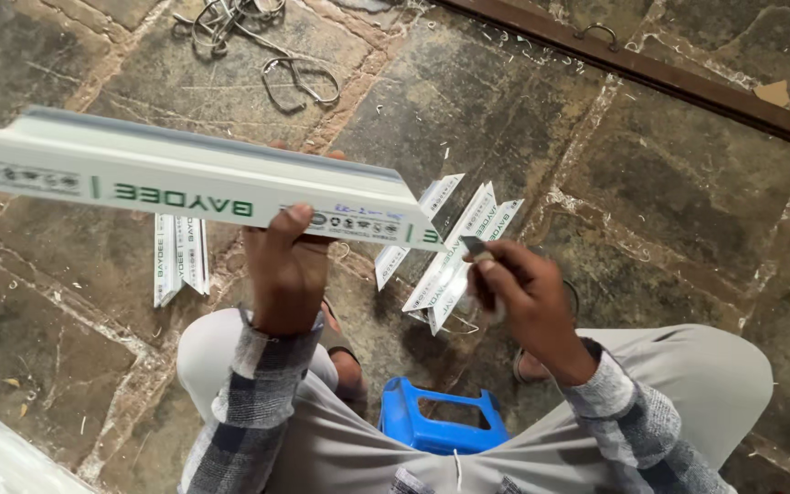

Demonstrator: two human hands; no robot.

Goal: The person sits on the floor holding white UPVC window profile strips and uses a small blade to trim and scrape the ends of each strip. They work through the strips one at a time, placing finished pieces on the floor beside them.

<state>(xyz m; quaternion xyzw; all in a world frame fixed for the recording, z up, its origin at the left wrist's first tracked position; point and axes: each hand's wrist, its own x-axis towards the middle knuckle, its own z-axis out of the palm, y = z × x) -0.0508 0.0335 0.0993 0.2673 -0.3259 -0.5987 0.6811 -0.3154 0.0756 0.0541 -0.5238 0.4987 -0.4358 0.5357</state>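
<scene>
The left hand (285, 265) wraps its fingers (296, 220) around a long white plastic strip (185, 178), holding it up. The right hand (523, 293) pinches a small dark blade (475, 245) just beside the strip's end.

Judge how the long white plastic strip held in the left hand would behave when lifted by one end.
The strip probably stays stiff: it juts far past the left hand without sagging. It seems light, since one hand's grip carries it. Its smooth, glossy face may be slippery.
</scene>
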